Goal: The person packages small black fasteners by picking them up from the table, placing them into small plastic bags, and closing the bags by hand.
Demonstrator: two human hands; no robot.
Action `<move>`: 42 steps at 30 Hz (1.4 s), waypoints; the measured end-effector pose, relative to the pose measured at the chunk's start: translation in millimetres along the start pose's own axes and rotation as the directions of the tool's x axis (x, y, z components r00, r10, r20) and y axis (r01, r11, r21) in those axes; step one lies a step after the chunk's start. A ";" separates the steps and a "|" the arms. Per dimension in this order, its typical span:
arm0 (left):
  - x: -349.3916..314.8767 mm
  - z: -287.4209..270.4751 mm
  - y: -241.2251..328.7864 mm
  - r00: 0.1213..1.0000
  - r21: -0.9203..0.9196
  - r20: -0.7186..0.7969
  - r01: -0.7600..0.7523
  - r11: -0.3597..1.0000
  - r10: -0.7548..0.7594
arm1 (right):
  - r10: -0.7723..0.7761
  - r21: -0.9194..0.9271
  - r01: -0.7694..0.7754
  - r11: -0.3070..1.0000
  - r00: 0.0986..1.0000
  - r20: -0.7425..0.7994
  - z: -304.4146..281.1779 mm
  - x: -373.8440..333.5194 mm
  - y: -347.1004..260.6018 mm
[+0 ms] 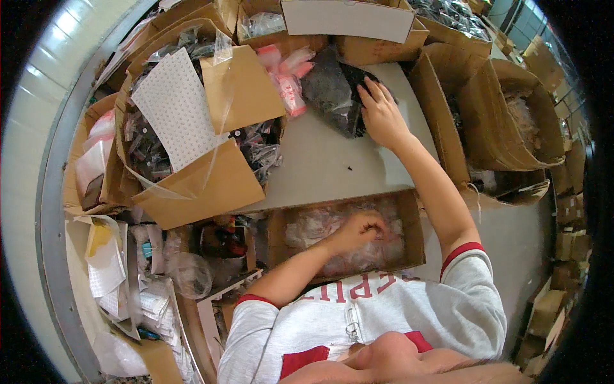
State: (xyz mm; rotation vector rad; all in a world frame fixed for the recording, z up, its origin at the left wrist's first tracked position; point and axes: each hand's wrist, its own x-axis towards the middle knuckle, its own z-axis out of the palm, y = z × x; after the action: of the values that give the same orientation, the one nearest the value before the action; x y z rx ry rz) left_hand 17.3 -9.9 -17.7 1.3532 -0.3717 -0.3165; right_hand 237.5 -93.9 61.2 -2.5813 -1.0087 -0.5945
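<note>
The right hand [382, 114] lies flat, fingers spread, on the dark bag [336, 96] at 12 o'clock on the tabletop [320, 166] — the left hand [358, 230], nearer, curls into clear packets in the cardboard box [412, 224] at 6 o'clock

The right hand [382, 112] reaches out across the grey table [320, 166] with fingers spread flat on a dark plastic bag [332, 96]. Just left of that bag lie small pink packets [291, 80]. The left hand [358, 232] is curled down inside an open cardboard box [414, 224] at the table's near edge, touching the clear plastic bags [316, 224] that fill it. A larger box [211, 185] on the left holds a white dotted sheet [176, 109]
</note>
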 end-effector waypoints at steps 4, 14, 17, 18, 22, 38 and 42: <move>-4.9 15.2 -37.9 0.986 0.657 0.119 0.008 0.754 -0.115 | 0.014 0.099 -0.019 0.995 0.999 0.049 4.1 12.7 -1.8; 9.7 20.7 -0.8 0.865 0.898 0.144 0.089 0.430 -0.481 | -0.012 0.210 -0.031 0.977 0.980 0.200 -30.2 -55.1 -12.9; 2.1 12.3 -11.1 0.926 0.877 0.110 0.080 0.473 -0.362 | -0.141 0.148 0.113 0.983 0.970 0.197 -33.4 -76.6 -21.7; -0.2 10.3 -12.9 0.974 0.851 0.081 0.043 0.523 -0.211 | -0.148 0.207 0.103 0.973 0.965 0.215 -36.0 -81.9 -22.5; -2.1 8.2 -13.6 0.978 0.603 -0.053 0.192 0.774 -0.201 | -0.100 0.283 0.045 0.958 0.978 0.183 -48.3 -79.8 -21.9; -0.6 2.0 -18.9 0.951 0.320 -0.178 0.298 0.899 -0.252 | -0.013 0.620 -0.164 0.767 0.963 0.270 -59.9 -84.0 -3.4; 3.5 14.1 -14.2 0.914 -0.331 -0.323 0.135 0.934 -0.247 | 0.181 0.755 -0.194 0.627 0.978 0.102 -60.0 -91.0 -4.0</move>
State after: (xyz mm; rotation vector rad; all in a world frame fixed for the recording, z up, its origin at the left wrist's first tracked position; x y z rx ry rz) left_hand 14.2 -26.6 -28.9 1.1152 0.1194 -0.2693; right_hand 158.2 -168.2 70.0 -1.8722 -0.7430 -0.0388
